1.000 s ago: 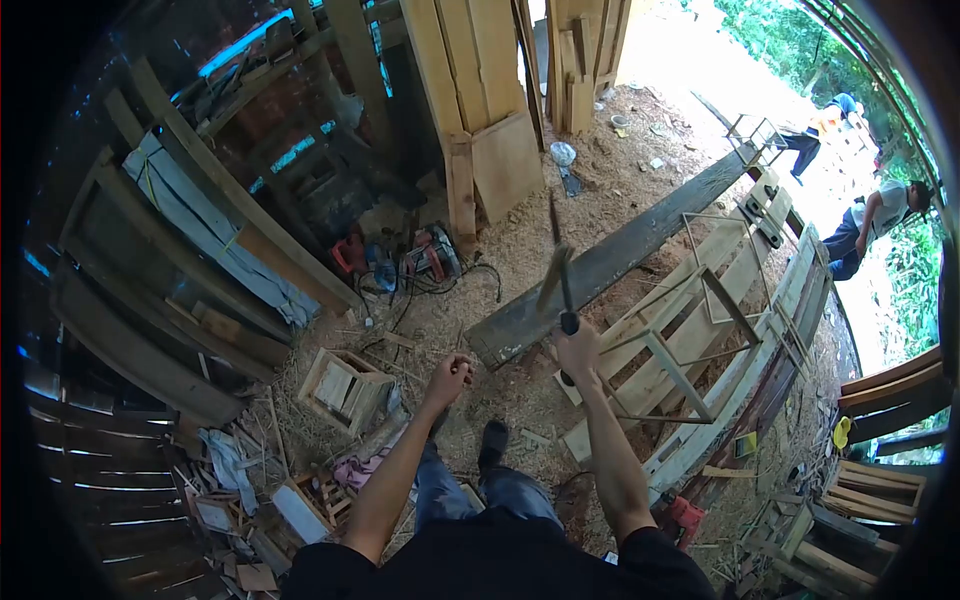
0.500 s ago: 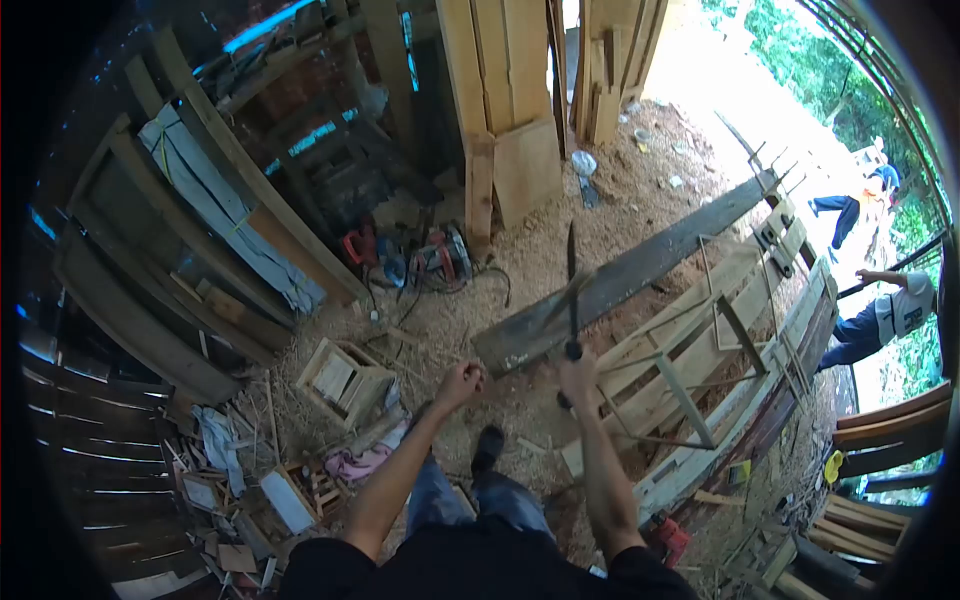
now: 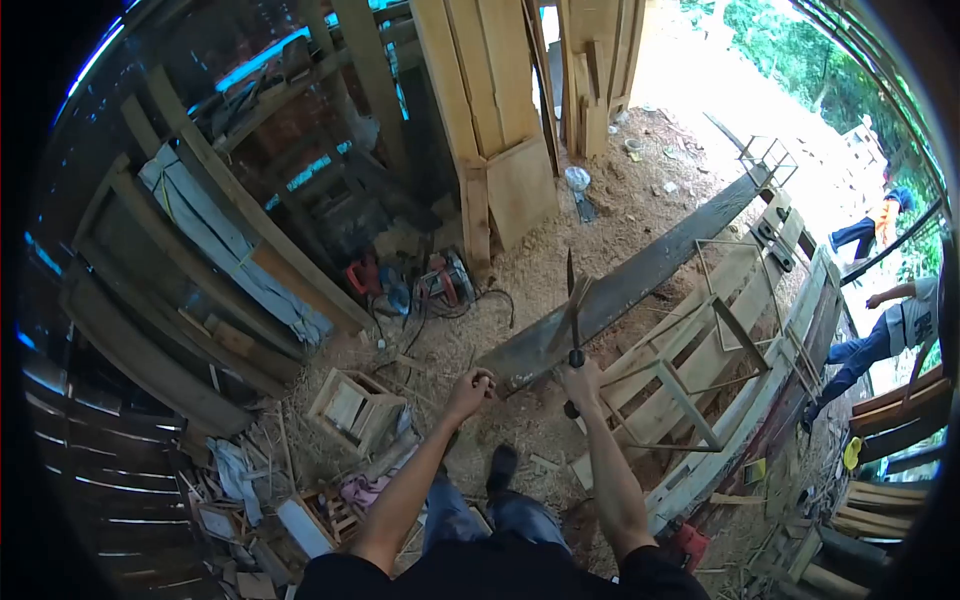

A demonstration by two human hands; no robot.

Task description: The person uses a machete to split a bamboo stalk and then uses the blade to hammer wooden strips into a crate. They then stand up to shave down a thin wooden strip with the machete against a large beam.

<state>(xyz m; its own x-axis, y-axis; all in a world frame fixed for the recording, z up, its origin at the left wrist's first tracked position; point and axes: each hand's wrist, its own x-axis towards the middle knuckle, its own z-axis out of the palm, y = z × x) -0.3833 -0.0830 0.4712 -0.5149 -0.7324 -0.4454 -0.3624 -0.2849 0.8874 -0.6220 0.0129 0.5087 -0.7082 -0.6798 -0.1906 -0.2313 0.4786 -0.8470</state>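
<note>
My right hand (image 3: 584, 383) is closed round the dark handle of a long blade (image 3: 571, 300), which points away from me. The blade stands in front of the near part of a long grey plank (image 3: 640, 285). My left hand (image 3: 470, 393) is held out near the plank's near end, its fingers curled together; whether something small is between them cannot be made out. Right of my right hand lie wooden frames (image 3: 690, 405) on pale boards (image 3: 735, 280).
Power tools (image 3: 440, 285) with cables lie on the sawdust floor. A wooden stool (image 3: 350, 410) stands at the left. Tall wood panels (image 3: 500, 120) lean at the back. Two people, one in a grey shirt (image 3: 915, 315), one in orange (image 3: 885, 220), are at the right. A red tool (image 3: 688, 543) lies near my right arm.
The view has shifted slightly. The person in the grey shirt has changed posture, with the legs now spread. My right hand still holds the blade, and my left hand stays curled.
</note>
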